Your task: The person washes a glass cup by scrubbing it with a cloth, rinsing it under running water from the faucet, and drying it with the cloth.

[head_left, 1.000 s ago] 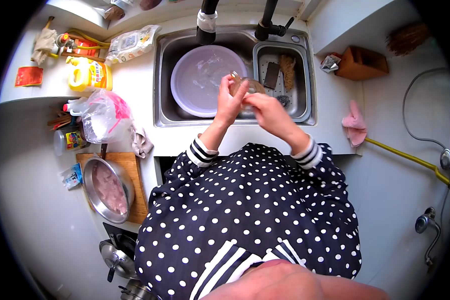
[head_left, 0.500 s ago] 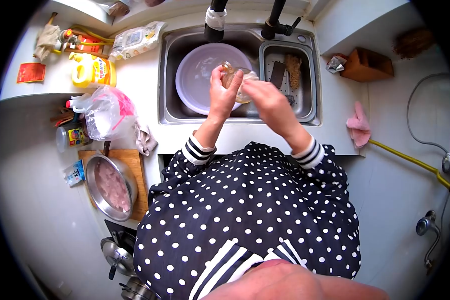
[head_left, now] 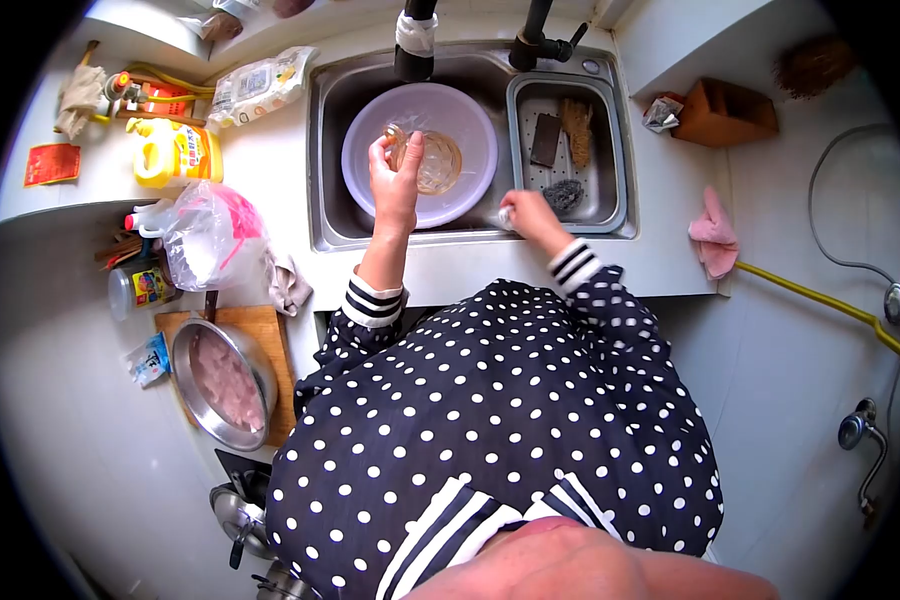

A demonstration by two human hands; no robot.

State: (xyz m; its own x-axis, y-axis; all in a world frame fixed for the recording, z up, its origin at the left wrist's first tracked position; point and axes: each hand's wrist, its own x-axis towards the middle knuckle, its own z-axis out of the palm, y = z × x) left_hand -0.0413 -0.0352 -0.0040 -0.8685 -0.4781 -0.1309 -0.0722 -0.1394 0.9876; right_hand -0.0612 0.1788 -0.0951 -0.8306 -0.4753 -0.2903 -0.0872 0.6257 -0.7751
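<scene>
A clear, amber-tinted glass vessel (head_left: 439, 165) is held tilted over the lilac basin (head_left: 355, 160) in the sink's left bowl. My left hand (head_left: 396, 185) grips the vessel's narrower end, thumb on the near side. Lower right, my right hand (head_left: 533, 217) is closed around a small whitish item (head_left: 506, 216), too small to identify, at the sink's front edge. Beside that hand, in the grey drainer tray (head_left: 618, 190), lie a dark scouring mesh (head_left: 563, 194), a brown block (head_left: 545, 140) and a tan brush-like piece (head_left: 576, 132).
Black faucet (head_left: 414, 45) stands behind the basin. At left are a yellow jug (head_left: 175, 153), a plastic bag (head_left: 213, 238) and a metal pan of pink meat (head_left: 225, 380) on a cutting board (head_left: 280, 345). A pink cloth (head_left: 713, 235) lies at right.
My hands have moved apart. The left carried the glass vessel left over the basin, and the right left the vessel and moved down toward the sink's front edge.
</scene>
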